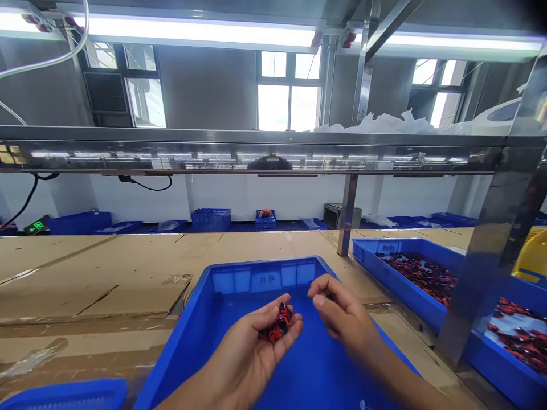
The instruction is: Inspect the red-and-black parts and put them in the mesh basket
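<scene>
My left hand (260, 347) is palm up with its fingers curled round several small red and black parts (280, 323). I cannot make out exactly what these parts are. To its right, my right hand (342, 313) is raised with thumb and forefinger pinched together. Something dark shows between its curled fingers, too small to name. Both hands are above a blue plastic bin (316, 364), whose floor shows beneath them. The two hands are apart from each other.
On the right, behind a metal post (487, 245), blue trays (397, 287) hold many red and black pieces. Cardboard (128, 262) covers the bench. A blue basket edge (68, 393) shows at lower left. A metal shelf (213, 151) crosses above.
</scene>
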The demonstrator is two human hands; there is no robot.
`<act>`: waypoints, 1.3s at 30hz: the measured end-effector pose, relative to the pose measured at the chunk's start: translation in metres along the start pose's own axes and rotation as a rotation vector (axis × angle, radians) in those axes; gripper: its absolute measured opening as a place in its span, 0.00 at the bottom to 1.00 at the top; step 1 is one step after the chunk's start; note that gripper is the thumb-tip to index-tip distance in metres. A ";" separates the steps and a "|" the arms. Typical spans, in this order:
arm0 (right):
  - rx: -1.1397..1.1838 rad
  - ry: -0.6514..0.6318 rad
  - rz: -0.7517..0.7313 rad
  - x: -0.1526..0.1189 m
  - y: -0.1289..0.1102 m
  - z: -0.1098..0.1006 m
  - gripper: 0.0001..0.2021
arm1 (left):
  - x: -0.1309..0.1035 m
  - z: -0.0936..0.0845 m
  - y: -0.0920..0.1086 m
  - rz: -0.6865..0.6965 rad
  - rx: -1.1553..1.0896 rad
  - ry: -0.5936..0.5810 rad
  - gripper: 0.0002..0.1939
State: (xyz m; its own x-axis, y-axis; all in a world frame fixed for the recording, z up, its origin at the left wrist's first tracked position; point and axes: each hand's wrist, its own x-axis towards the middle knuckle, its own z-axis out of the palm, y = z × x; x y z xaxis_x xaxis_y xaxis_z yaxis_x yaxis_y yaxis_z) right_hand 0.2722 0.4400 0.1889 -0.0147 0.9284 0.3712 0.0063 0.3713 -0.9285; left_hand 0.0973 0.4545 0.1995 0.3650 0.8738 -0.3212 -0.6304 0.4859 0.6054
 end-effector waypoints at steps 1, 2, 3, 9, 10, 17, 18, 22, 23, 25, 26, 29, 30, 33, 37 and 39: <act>-0.129 -0.012 -0.074 -0.003 -0.002 0.002 0.09 | 0.000 0.000 0.000 -0.005 0.016 -0.015 0.20; -0.282 -0.028 -0.157 -0.007 -0.003 0.004 0.15 | 0.000 0.000 0.000 -0.008 0.033 -0.034 0.20; -0.437 -0.045 -0.235 -0.010 -0.004 0.007 0.21 | -0.001 -0.001 0.001 -0.012 0.053 -0.056 0.19; -0.696 -0.033 -0.290 -0.011 0.004 0.014 0.25 | -0.002 -0.002 0.001 0.026 0.183 -0.222 0.14; -0.697 -0.045 -0.294 -0.010 0.005 0.014 0.23 | -0.002 -0.003 0.001 0.050 0.213 -0.244 0.14; -0.631 -0.098 -0.230 -0.012 0.001 0.018 0.14 | -0.002 -0.006 -0.003 0.198 0.459 -0.341 0.20; -0.615 -0.118 -0.226 -0.013 0.001 0.019 0.13 | -0.002 -0.006 -0.003 0.204 0.481 -0.361 0.20; -0.605 -0.159 -0.226 -0.015 0.004 0.019 0.13 | -0.005 -0.002 -0.001 0.207 0.524 -0.359 0.17; -0.600 -0.163 -0.234 -0.014 0.003 0.018 0.13 | -0.006 -0.001 -0.001 0.198 0.523 -0.346 0.16; -0.580 -0.172 -0.249 -0.014 0.002 0.017 0.14 | -0.007 0.000 0.000 0.158 0.501 -0.329 0.15; -0.565 -0.182 -0.254 -0.014 0.002 0.017 0.15 | -0.007 0.000 0.000 0.135 0.486 -0.322 0.14; -0.526 -0.216 -0.244 -0.015 0.002 0.016 0.15 | -0.010 0.001 -0.001 0.077 0.445 -0.326 0.13; -0.519 -0.225 -0.239 -0.016 0.002 0.016 0.15 | -0.010 0.001 -0.001 0.060 0.439 -0.331 0.13; -0.519 -0.224 -0.230 -0.017 0.004 0.014 0.13 | -0.011 0.001 -0.001 0.015 0.435 -0.348 0.12; -0.554 -0.205 -0.259 -0.017 0.003 0.013 0.12 | -0.007 0.000 -0.004 0.019 0.417 -0.335 0.11; -0.559 -0.210 -0.266 -0.015 0.002 0.014 0.09 | -0.006 0.000 -0.005 0.003 0.401 -0.304 0.12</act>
State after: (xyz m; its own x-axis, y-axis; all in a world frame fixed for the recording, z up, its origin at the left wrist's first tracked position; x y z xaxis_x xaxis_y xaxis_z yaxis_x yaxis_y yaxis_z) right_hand 0.2584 0.4266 0.1809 -0.2824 0.8031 0.5246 0.4935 0.5906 -0.6385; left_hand 0.0982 0.4466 0.1980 0.5843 0.8013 -0.1288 -0.3408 0.3863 0.8571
